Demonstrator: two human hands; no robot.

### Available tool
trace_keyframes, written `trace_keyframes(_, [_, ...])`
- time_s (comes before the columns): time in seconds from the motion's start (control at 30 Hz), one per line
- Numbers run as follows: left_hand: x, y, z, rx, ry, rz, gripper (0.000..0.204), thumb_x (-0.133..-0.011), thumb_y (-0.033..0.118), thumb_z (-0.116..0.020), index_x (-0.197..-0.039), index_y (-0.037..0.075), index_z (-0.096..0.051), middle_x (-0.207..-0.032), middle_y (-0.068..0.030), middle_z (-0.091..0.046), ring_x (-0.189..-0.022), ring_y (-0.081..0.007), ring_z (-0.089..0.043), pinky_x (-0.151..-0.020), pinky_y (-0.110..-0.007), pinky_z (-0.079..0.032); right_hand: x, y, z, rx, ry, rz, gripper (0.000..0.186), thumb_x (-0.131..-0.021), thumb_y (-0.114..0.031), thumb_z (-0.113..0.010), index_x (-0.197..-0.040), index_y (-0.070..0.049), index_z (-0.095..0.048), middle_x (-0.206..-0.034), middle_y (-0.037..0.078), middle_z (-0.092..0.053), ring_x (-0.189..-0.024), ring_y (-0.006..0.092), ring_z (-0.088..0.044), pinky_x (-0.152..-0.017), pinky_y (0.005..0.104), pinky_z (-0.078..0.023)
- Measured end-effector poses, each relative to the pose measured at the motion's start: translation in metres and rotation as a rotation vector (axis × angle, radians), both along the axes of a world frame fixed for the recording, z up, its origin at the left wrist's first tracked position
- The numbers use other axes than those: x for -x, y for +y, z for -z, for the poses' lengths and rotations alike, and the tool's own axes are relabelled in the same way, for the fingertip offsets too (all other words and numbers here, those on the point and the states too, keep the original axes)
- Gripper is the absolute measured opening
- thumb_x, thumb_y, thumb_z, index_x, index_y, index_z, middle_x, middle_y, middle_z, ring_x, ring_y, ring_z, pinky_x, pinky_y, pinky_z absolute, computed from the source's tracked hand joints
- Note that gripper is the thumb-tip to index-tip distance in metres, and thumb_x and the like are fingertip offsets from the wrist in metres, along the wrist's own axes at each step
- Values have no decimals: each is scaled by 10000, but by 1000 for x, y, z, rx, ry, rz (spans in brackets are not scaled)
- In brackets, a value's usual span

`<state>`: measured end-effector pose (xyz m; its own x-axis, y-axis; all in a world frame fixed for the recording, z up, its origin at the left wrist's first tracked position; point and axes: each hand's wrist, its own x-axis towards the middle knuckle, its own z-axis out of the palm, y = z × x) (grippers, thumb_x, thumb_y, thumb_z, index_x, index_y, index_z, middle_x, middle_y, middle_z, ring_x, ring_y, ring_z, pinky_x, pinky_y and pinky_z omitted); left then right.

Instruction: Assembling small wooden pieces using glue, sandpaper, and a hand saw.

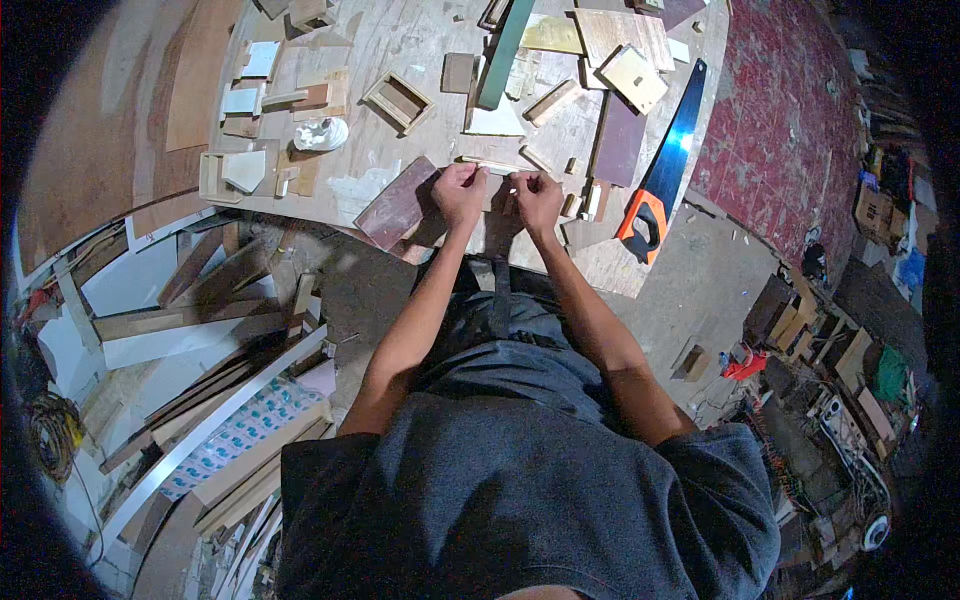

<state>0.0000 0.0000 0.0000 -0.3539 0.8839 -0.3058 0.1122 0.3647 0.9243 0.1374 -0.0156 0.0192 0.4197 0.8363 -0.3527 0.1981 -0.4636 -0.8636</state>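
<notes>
Near the table's front edge, my left hand point(458, 197) pinches a thin, pale wooden strip point(498, 165). My right hand point(538, 204) is closed at the strip's right part, gripping it with bent fingers; a tiny pale bit shows by those fingertips, too small to tell. A reddish-brown board point(390, 210) lies just left of my left hand. Short wooden blocks point(571, 205) lie beside my right hand. A handsaw point(645, 220) with an orange and black handle lies farther right. A small open wooden box point(398, 100) sits behind, to the left.
The worktable point(350, 45) also holds a long green board point(505, 55), a white lump point(320, 134) and several offcuts. Stacked boards and scraps point(200, 330) fill the lower left; a worn red surface point(770, 120) stands right of the table, with cluttered wood pieces point(845, 370) below it.
</notes>
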Motion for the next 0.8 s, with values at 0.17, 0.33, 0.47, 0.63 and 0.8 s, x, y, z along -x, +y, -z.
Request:
trace_keyframes(0.17, [4, 3, 7, -57, 54, -5, 228, -758, 104, -810, -887, -26, -675, -823, -119, -715, -742, -173, -685, -706, -296, -544, 0, 2, 10, -24, -37, -69, 219, -896, -178, -695, -891, 42, -705, -782, 92, -723, -680, 123, -664, -618, 267, -526])
trace_keyframes(0.33, [1, 0, 3, -40, 37, 31, 221, -780, 84, -799, -911, -34, -666, -835, -114, -711, -740, -156, -675, -695, -280, -543, -4, -2, 16, -4, -67, -70, 219, -891, -168, -698, -886, 51, -700, -780, 100, -722, -671, 124, -665, -604, 268, -527])
trace_keyframes(0.47, [4, 0, 8, -30, 41, 21, 219, -779, 101, -796, -898, -35, -673, -813, -123, -715, -714, -166, -682, -683, -295, -539, 0, 0, 10, -17, -47, -78, 216, -885, -164, -704, -886, 52, -698, -777, 105, -721, -659, 126, -666, -595, 270, -528])
trace_keyframes(0.63, [1, -1, 11, -49, -2, 0, 220, -772, 107, -800, -890, -29, -675, -806, -120, -716, -702, -166, -681, -664, -295, -537, -2, 0, 11, 10, -70, -65, 206, -885, -149, -691, -873, 57, -699, -762, 104, -718, -647, 129, -665, -597, 271, -530])
trace_keyframes(0.8, [-1, 0, 5, -53, 44, 8, 220, -761, 115, -806, -873, -23, -677, -796, -116, -715, -694, -168, -681, -659, -295, -536, -4, -1, 15, 32, -32, -41, 200, -888, -139, -677, -868, 58, -703, -750, 96, -715, -642, 134, -667, -594, 270, -529])
